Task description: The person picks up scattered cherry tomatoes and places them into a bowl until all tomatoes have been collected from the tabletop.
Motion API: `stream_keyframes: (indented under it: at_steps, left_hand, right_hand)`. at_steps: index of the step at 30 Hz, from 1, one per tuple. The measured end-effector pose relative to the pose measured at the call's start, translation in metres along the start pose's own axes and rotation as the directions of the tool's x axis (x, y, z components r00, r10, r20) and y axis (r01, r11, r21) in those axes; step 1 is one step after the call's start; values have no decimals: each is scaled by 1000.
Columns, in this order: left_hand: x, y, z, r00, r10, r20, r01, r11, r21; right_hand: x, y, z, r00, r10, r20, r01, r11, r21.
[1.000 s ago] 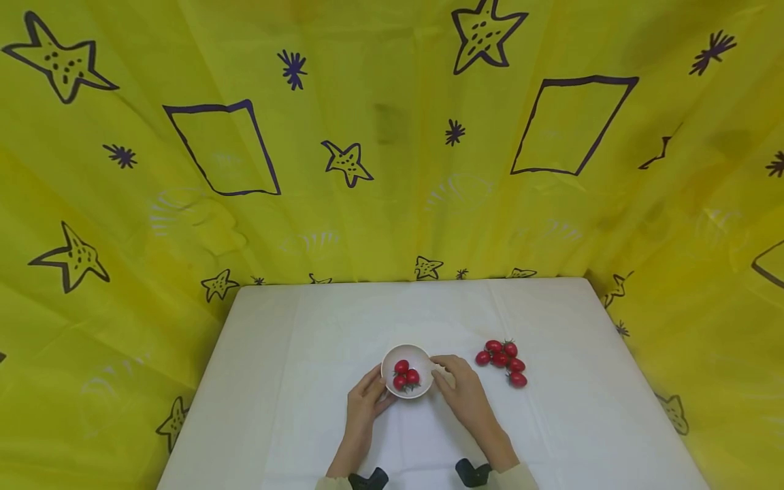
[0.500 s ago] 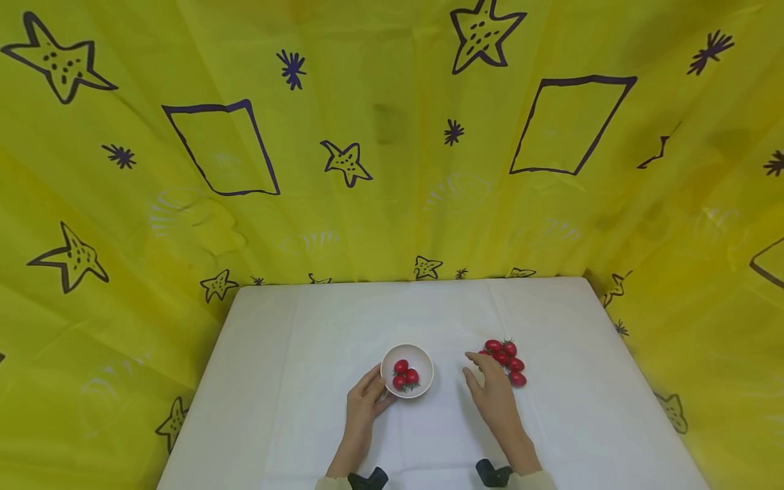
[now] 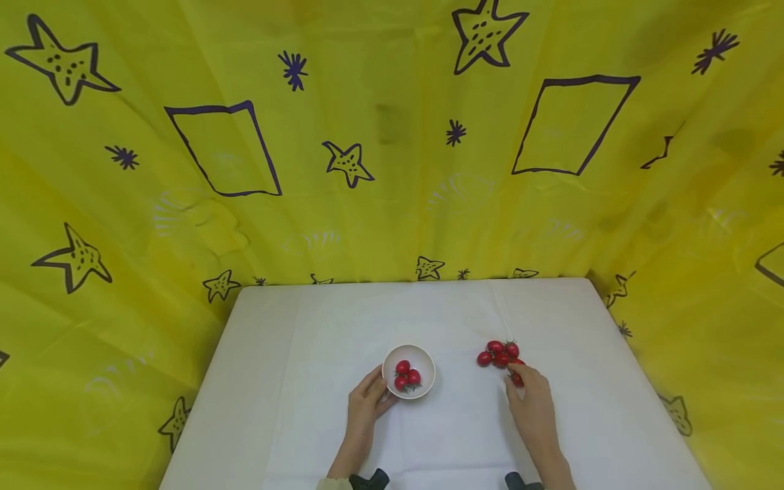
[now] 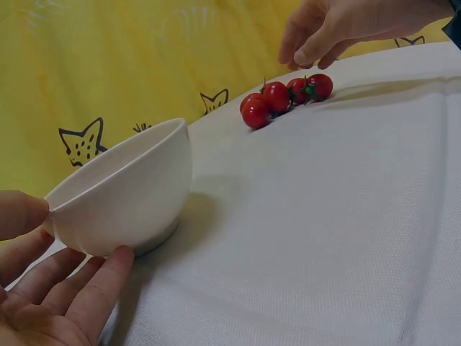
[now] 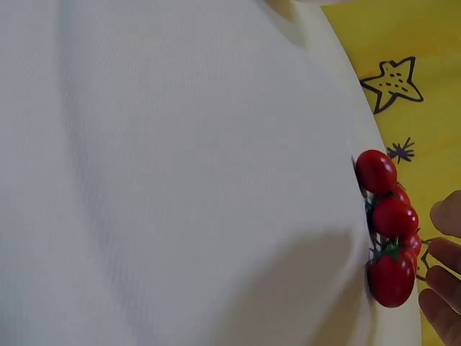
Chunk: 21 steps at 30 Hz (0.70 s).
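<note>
Clearly, three tomatoes [image 3: 414, 377] in the bowl [image 3: 424, 367], a cluster [image 3: 501, 360] outside

We see the three tomatoes lying together in the white bowl, on the white cloth [image 3: 331, 340]. Well apart, to the bowl's right, the cluster of red tomatoes lies on that same cloth — partly blocked from our head view by the right hand [image 3: 534, 403]. Behind, we see a patterned yellow curtain [image 3: 392, 211]. The left hand [image 3: 364, 403] grips the bowl, thumb at the rim. The right hand hovers just over the cluster — fingers bent, thumb parted from them.
</note>
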<state>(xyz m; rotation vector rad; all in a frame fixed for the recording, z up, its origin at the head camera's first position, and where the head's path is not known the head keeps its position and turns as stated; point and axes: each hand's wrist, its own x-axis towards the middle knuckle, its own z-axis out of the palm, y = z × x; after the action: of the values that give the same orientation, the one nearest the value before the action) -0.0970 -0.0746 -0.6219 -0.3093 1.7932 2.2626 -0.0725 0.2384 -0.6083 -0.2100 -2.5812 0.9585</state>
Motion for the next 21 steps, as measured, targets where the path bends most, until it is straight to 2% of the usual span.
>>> stream_keyframes:
  at_steps: [4,7,13,16,21]
  left_hand:
    - [-1,0,0,1000,5,1,-5,1000,1]
    - [-1,1,0,1000,13,5,-13,1000,-7]
    - [-2,1,1,1000,9,6,-9,1000,-17]
    - [-1,0,1,1000,-1,3,1,1000,-20]
    - [0,0,1,1000,-5,-6,5,1000,-15]
  right_hand:
    - [-2,10,-7,999,43,25,-43,999,-13]
    - [-4,14,-10,993,94,73,-91,995,-40]
    - [-9,16,-12,958,208,199,-194,977,-86]
    - [-10,17,-10,950,220,222,-207,975,-79]
    - [-10,19,-4,953,204,223,-192,979,-74]
